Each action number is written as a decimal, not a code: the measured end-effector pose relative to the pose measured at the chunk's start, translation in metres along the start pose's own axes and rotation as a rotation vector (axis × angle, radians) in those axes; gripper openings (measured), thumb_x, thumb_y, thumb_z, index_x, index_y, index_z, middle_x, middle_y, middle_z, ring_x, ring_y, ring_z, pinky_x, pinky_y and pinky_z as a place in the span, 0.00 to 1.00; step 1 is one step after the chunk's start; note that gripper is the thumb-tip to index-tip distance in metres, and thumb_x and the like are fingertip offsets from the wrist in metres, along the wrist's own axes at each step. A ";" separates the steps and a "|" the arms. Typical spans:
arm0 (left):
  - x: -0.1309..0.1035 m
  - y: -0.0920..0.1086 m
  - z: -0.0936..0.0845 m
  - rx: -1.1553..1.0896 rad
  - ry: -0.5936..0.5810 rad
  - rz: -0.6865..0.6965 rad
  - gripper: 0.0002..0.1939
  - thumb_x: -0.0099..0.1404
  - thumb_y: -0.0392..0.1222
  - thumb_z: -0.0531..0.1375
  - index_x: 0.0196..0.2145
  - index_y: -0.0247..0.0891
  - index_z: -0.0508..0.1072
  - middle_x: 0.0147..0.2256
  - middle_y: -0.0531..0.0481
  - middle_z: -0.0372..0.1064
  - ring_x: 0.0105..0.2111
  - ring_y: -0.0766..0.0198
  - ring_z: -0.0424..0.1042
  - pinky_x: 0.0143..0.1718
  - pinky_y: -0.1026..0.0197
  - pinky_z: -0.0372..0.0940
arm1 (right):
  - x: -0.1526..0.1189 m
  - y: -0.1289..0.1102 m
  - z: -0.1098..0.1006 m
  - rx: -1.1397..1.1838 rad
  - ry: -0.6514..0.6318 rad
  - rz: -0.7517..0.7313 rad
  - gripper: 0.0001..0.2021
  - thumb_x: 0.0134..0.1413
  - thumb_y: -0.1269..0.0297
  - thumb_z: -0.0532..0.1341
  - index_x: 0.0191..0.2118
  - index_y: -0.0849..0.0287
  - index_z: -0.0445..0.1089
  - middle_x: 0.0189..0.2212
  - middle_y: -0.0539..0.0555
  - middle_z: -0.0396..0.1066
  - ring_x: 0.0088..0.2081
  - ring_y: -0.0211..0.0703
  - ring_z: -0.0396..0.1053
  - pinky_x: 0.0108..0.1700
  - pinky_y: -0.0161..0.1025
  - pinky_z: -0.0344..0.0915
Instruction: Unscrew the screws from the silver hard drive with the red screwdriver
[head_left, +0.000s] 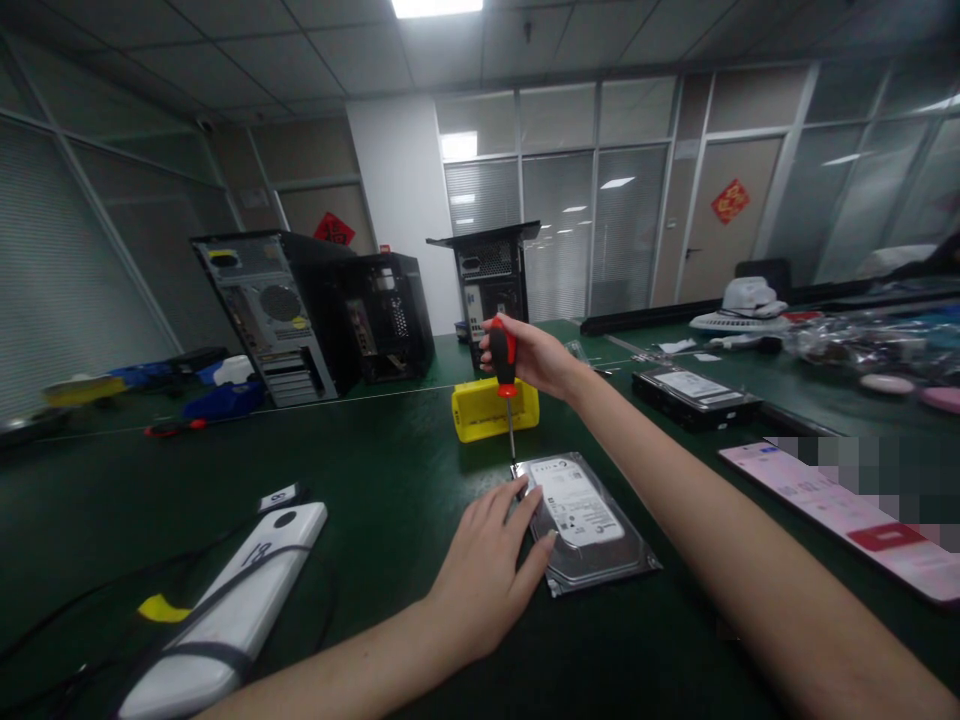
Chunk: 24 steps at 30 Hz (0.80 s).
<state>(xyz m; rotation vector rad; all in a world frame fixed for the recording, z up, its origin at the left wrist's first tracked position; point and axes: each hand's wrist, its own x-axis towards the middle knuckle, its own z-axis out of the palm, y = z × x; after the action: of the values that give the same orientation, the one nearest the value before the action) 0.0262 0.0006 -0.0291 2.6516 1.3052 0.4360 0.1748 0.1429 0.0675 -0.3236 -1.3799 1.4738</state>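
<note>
A silver hard drive (581,510) with a white label lies flat on the green table. My left hand (491,550) rests on its left side, fingers spread across the casing. My right hand (536,355) is closed around the red and black handle of a screwdriver (505,360), held upright. The screwdriver's tip meets the drive's far left corner; whether it sits in a screw is too small to tell. Just behind the drive stands a yellow plastic tray (472,412), partly covered by the screwdriver.
A white power bank-like device (247,590) with black cables lies at the left. Another hard drive (694,395) and a pink-screened phone or tablet (832,510) lie to the right. Computer cases (277,310) stand at the back; plastic bags (862,340) are heaped at the far right.
</note>
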 end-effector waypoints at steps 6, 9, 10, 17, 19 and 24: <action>0.001 -0.001 0.002 0.006 0.008 0.007 0.26 0.69 0.54 0.42 0.60 0.43 0.54 0.61 0.46 0.50 0.60 0.54 0.50 0.58 0.46 0.51 | 0.003 0.006 0.005 -0.052 0.093 -0.053 0.12 0.52 0.55 0.59 0.35 0.57 0.61 0.25 0.48 0.66 0.23 0.33 0.63 0.25 0.33 0.63; 0.001 -0.002 0.004 0.010 0.012 0.014 0.26 0.69 0.54 0.42 0.60 0.43 0.54 0.61 0.46 0.50 0.60 0.54 0.50 0.58 0.46 0.51 | 0.003 0.006 0.005 -0.062 0.123 -0.057 0.12 0.49 0.57 0.62 0.34 0.57 0.60 0.25 0.47 0.66 0.23 0.33 0.63 0.26 0.33 0.64; 0.001 -0.002 0.005 0.010 0.014 0.018 0.26 0.69 0.54 0.42 0.60 0.42 0.54 0.61 0.46 0.50 0.60 0.54 0.51 0.58 0.46 0.51 | 0.003 0.006 0.004 -0.039 0.109 -0.039 0.12 0.50 0.57 0.61 0.34 0.58 0.61 0.26 0.48 0.66 0.24 0.34 0.64 0.27 0.34 0.65; 0.001 -0.001 0.001 0.003 0.005 0.012 0.25 0.69 0.53 0.43 0.60 0.42 0.55 0.61 0.45 0.50 0.60 0.54 0.50 0.58 0.46 0.51 | -0.001 0.001 0.000 0.092 -0.039 -0.009 0.16 0.55 0.49 0.53 0.34 0.58 0.63 0.23 0.48 0.64 0.22 0.34 0.62 0.30 0.36 0.64; 0.001 0.000 0.001 0.003 0.004 0.004 0.25 0.69 0.53 0.43 0.60 0.42 0.55 0.61 0.45 0.50 0.60 0.54 0.50 0.58 0.46 0.51 | -0.002 0.002 0.003 0.053 -0.049 -0.039 0.15 0.51 0.49 0.57 0.31 0.58 0.62 0.21 0.46 0.63 0.21 0.32 0.59 0.27 0.33 0.61; 0.001 -0.001 0.002 -0.001 0.006 0.002 0.26 0.69 0.54 0.43 0.60 0.43 0.54 0.61 0.46 0.50 0.60 0.54 0.50 0.58 0.46 0.51 | -0.003 0.003 0.009 -0.007 -0.083 -0.078 0.14 0.50 0.55 0.61 0.25 0.60 0.61 0.19 0.46 0.62 0.21 0.31 0.59 0.27 0.32 0.61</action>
<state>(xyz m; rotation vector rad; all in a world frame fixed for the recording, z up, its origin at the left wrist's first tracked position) 0.0267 0.0020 -0.0307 2.6529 1.3033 0.4456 0.1676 0.1359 0.0661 -0.2127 -1.4482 1.4321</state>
